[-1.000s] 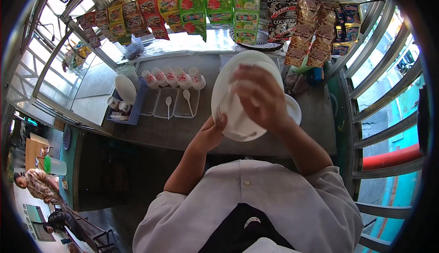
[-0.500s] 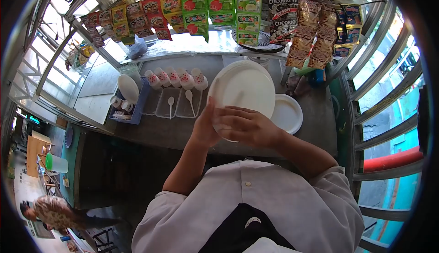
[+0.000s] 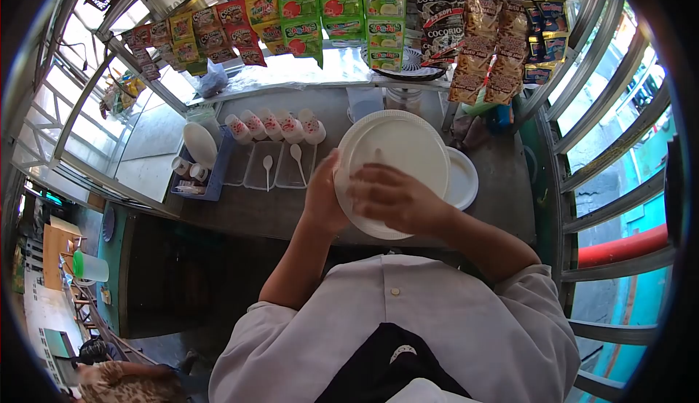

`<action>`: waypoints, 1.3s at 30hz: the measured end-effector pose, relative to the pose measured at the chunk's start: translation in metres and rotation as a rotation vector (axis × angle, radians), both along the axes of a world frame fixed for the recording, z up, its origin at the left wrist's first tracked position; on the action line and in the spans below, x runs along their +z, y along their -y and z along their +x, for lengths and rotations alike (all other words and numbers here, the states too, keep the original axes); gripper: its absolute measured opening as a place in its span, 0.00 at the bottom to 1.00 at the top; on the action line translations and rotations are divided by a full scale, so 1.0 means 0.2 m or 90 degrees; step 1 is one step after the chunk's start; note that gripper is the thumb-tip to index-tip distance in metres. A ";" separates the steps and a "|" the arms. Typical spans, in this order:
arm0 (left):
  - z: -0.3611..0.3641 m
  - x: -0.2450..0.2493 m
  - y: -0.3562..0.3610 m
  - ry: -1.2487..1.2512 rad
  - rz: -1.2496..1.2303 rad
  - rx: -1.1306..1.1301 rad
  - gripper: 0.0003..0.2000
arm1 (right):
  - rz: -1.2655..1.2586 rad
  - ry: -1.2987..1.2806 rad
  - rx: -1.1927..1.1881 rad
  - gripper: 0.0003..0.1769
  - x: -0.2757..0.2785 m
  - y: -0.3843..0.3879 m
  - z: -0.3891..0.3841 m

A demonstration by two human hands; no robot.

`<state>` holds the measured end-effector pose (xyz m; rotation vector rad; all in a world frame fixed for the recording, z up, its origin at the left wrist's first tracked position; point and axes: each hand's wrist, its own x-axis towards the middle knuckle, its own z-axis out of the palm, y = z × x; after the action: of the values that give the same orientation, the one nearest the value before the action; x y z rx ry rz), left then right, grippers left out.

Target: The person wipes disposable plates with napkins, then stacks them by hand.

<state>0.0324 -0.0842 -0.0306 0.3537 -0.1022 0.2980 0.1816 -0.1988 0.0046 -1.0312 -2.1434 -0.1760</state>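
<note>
A round white plate (image 3: pixel 419 152) with a ridged rim is held tilted above the counter. My left hand (image 3: pixel 322 198) grips its left edge, the fingers going behind it. Across the lower left of the plate's face lies my right hand (image 3: pixel 397 198), its fingers apart and slightly blurred, with nothing visible in them. Another white plate (image 3: pixel 464 179) rests on the counter, partly covered by the held one. To the left, clear plastic trays (image 3: pixel 255 163) hold a white spoon (image 3: pixel 267 173) and a second white spoon (image 3: pixel 298 161).
Several patterned cups (image 3: pixel 271 123) lie in a row behind the trays. A blue basket (image 3: pixel 225 164) with small containers stands at the counter's left. Drink sachets (image 3: pixel 302 28) hang across the back. Metal bars (image 3: pixel 604 214) line the right side. A person (image 3: pixel 131 381) is at lower left.
The held plate has come slightly down and right, facing me more fully. My right fingers have shifted over its face. The person at lower left has moved lower in view.
</note>
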 end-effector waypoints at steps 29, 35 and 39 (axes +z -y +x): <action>-0.03 -0.01 0.06 0.060 0.026 0.172 0.28 | 0.081 -0.171 -0.054 0.14 0.10 -0.08 -0.13; -0.01 0.01 0.16 -0.138 0.484 0.365 0.35 | 0.054 -0.410 -0.261 0.10 0.12 -0.21 0.06; -0.03 -0.02 0.09 -0.107 0.497 0.307 0.36 | 0.054 -0.367 -0.265 0.13 0.08 -0.21 0.10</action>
<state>0.0262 -0.1017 -0.0355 1.1827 0.0408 0.7033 0.2009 -0.1569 0.0202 -1.2843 -1.3842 -0.1416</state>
